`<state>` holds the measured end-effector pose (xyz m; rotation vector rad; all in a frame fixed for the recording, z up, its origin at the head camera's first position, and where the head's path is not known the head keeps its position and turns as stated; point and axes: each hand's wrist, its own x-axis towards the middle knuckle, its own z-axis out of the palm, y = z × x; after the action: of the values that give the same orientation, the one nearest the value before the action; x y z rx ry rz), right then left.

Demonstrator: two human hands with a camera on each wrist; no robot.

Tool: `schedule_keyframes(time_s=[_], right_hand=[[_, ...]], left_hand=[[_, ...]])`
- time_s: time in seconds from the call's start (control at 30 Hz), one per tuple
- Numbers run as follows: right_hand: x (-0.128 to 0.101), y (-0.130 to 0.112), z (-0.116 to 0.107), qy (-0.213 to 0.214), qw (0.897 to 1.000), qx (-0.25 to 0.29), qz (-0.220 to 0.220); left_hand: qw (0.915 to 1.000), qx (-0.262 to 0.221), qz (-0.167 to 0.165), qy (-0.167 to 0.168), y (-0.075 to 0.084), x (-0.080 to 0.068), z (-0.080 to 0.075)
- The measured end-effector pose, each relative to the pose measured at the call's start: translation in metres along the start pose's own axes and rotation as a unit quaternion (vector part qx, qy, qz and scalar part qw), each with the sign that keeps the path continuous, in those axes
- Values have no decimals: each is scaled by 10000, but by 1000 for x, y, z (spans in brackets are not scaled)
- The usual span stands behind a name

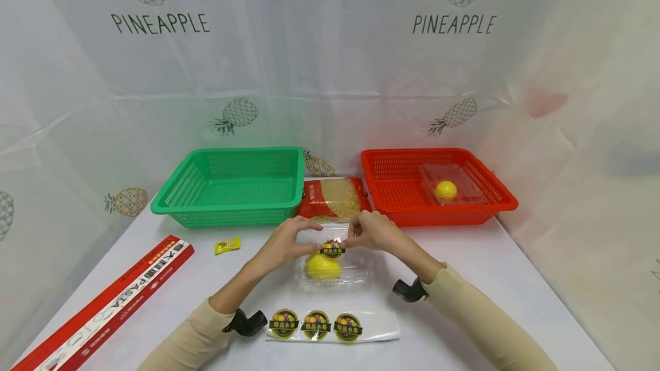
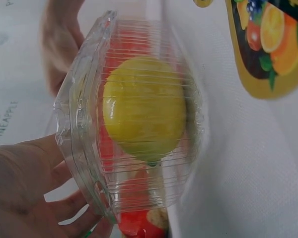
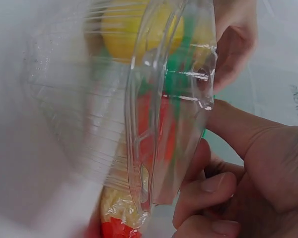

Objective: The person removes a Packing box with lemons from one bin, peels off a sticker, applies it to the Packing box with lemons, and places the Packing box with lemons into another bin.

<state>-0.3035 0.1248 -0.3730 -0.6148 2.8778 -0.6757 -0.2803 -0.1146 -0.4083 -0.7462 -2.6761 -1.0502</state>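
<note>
A clear plastic clamshell box [image 1: 356, 275] lies closed in the middle of the table with a yellow lemon [image 1: 323, 268] inside. On its lid is a round fruit label [image 1: 332, 249] with a dark banner. My left hand [image 1: 286, 243] curves over the box's left side, its thumb at the label's left edge. From the other side my right hand [image 1: 377, 231] reaches in, thumb at the label's right edge, its other fingers loosely bent. Both wrist views show the ridged box wall from the front, with the lemon [image 2: 145, 106] behind it; the label on top is hidden there.
Nearer me lies a backing strip [image 1: 378, 326] with three more labels. A green basket [image 1: 237, 213] and a red basket [image 1: 412, 217] holding another box and yellow fruit flank a pasta bag [image 1: 335, 198]. Leftward are a yellow packet [image 1: 227, 245] and a long pasta box [image 1: 110, 302].
</note>
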Motion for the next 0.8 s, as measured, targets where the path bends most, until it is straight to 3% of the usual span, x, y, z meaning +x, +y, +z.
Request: schedule_keyframes(time_s=[0.2,0.43,0.8], right_hand=[[-4,0,-1,-85,9998,114,-167],[-5,1,2,-47,9999,114,-60],[-2,-12,10,154,9975,-656,189]], left_hand=[[9999,-43,-23,-130,2,0,-2],[9994,-26,-169,-308,1,2,-3],[9987,3,-87,-507,3,5,-4]])
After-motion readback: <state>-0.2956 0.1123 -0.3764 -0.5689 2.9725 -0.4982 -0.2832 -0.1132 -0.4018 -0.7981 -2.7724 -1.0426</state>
